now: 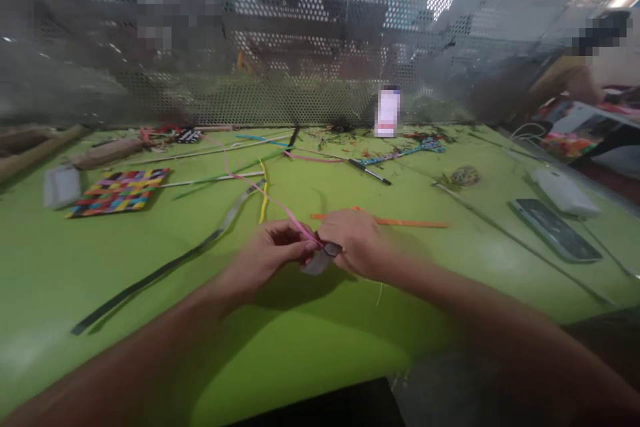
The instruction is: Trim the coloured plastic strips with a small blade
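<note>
My left hand [280, 245] is closed, thumb and fingertips pinching a narrow pink strip [295, 217] that runs off toward the back left. Close against it, my right hand [355, 240] is curled shut on a small pale, flat piece [316, 263], which shows below the fingertips and has a dark edge beside it. The pink strip meets this piece between the hands; how they join is hidden and blurred. Behind my right hand lies an orange strip [415, 222]. A yellow strip [265, 190] and a long black-and-grey strip [175, 270] lie left of my hands.
A multicoloured woven mat [123, 192] lies left on the green table [300, 353]. A pen [370, 172] is behind my hands; a phone [555, 230] and a white device [565, 191] lie right. A perforated metal screen [250, 97] stands behind. Another person's arm [555, 80] shows far right.
</note>
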### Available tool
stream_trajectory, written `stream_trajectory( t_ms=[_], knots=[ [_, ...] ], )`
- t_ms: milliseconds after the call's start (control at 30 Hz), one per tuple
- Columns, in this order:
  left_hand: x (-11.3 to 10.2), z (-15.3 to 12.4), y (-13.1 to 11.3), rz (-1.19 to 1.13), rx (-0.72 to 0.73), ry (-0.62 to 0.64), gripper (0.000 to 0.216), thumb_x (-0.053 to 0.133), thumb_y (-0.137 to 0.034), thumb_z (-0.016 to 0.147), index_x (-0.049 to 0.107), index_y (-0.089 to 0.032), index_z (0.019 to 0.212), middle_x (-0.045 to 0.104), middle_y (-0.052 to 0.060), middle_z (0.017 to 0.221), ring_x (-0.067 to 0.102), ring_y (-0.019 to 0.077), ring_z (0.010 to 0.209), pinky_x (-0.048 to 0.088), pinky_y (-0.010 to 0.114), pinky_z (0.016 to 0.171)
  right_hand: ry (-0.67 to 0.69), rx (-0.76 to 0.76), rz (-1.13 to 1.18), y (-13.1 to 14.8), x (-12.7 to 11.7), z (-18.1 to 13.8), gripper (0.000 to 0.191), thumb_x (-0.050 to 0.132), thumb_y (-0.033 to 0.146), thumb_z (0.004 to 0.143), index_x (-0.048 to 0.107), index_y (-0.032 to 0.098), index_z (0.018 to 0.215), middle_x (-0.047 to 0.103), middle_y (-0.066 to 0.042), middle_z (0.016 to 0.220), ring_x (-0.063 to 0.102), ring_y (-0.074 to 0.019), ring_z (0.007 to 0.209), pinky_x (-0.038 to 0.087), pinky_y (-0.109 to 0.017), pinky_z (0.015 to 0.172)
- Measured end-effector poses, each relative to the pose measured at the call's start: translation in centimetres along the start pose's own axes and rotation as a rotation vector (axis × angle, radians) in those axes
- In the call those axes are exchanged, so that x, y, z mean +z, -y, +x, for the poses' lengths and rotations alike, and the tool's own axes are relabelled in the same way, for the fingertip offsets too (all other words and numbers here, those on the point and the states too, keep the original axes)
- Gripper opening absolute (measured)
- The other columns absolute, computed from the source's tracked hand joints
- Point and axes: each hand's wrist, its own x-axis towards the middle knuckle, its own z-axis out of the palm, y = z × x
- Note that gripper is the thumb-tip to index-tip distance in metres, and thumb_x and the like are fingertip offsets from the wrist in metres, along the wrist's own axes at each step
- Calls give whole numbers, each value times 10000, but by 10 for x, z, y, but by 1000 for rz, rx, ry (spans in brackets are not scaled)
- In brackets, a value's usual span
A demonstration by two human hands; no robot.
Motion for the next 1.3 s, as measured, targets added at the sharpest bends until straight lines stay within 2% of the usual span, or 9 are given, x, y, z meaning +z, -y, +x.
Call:
stream_trajectory(
  t_ms=[133, 333, 667, 1000, 1300],
  knots=[
    [2, -4, 2, -98, 32, 52, 192, 968, -284, 745, 818, -168, 772, 740, 15, 704, 622, 112, 617, 507, 210, 591, -139, -96, 81, 6, -1, -5, 190, 575, 97, 931, 604, 156, 752, 580, -15, 701, 428, -118, 662, 257, -253, 652],
    [6, -6, -1, -201, 57, 90, 172, 989, -237, 713, 840, -167, 764, 750, 30, 708, 641, 114, 622, 524, 201, 583, -220, -107, 12, 9, 5, -8, 281, 574, 163, 991, 512, 171, 717, 495, 3, 668, 366, -117, 646, 224, -261, 642],
    [10, -10, -4, -237, 95, 111, 146, 993, -217, 714, 859, -197, 769, 767, 13, 734, 641, 89, 649, 526, 154, 601, -353, -130, 81, 19, 2, -8, 232, 521, 97, 987, 539, 167, 766, 546, 3, 693, 401, -109, 645, 260, -249, 637],
    [10, -11, -4, -216, 124, 113, 134, 986, -238, 732, 861, -206, 770, 750, 7, 720, 621, 87, 643, 522, 156, 600, -381, -159, 94, 21, -1, -6, 249, 518, 93, 988, 465, 182, 761, 485, 25, 668, 362, -101, 619, 257, -252, 641],
    [10, -11, -6, -165, 133, 91, 131, 983, -238, 734, 861, -209, 771, 751, 11, 727, 617, 100, 645, 525, 176, 597, -367, -129, 64, 23, -1, -7, 257, 508, 106, 1004, 462, 181, 763, 506, 18, 669, 386, -101, 620, 254, -249, 637]
  ],
)
